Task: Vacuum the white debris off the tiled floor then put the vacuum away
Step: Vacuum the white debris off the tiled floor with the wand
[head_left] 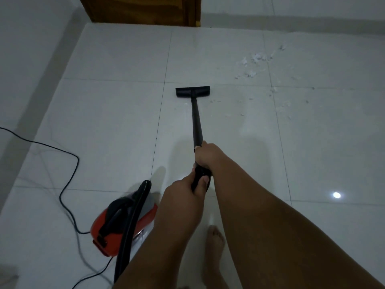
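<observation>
Where the black wand [196,122] runs down the middle of the white tiled floor [104,122], both hands wrapped around its near end. Right hand [205,155] higher on the tube, fingers [198,150] curled fully closed around it. Left hand [183,192] just below, closed on the ribbed hose cuff [201,174], thumb laid along it. Flat black floor nozzle [192,91] resting on the tiles at the far end of the wand, squarely ahead. White debris [256,61] scattered well to the right of the nozzle and beyond it, with smaller flecks [283,105] trailing nearer; a few specks close beside the wand. Red and black vacuum body [123,222] sitting on the floor to the left of the arms, black hose [129,226] arching over it. Black power cord [66,174] snaking off leftward. Brown wooden door [141,11] at the far wall. One bare foot [215,238] below the hands. No readable brand or lettering on the vacuum.
</observation>
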